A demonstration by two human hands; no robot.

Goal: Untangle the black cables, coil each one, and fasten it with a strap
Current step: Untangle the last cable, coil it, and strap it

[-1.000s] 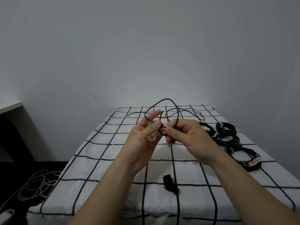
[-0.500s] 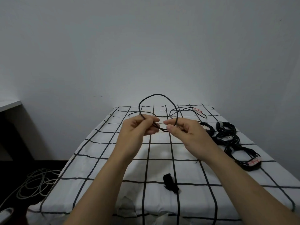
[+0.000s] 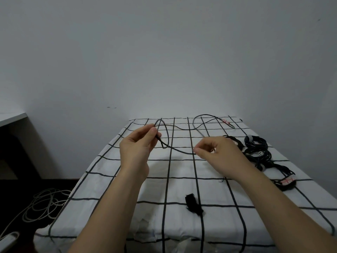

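White cloth [image 3: 127, 198] with black squares covers the table. The left hand [image 3: 135, 145] pinches the thin black cable [image 3: 179, 151] near its end. The right hand [image 3: 217, 152] pinches it further along, and the rest trails over the far side. It looks light and bendy, so hold it near the end. A black strap [image 3: 193, 206] lies close by. Bundled cables [image 3: 255, 148] sit on the right. The red and white tag [image 3: 226, 122] is too small to read.

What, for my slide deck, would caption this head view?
Left hand and right hand pinch a black cable above a grid sheet; bundled cables and a strap lie nearby.
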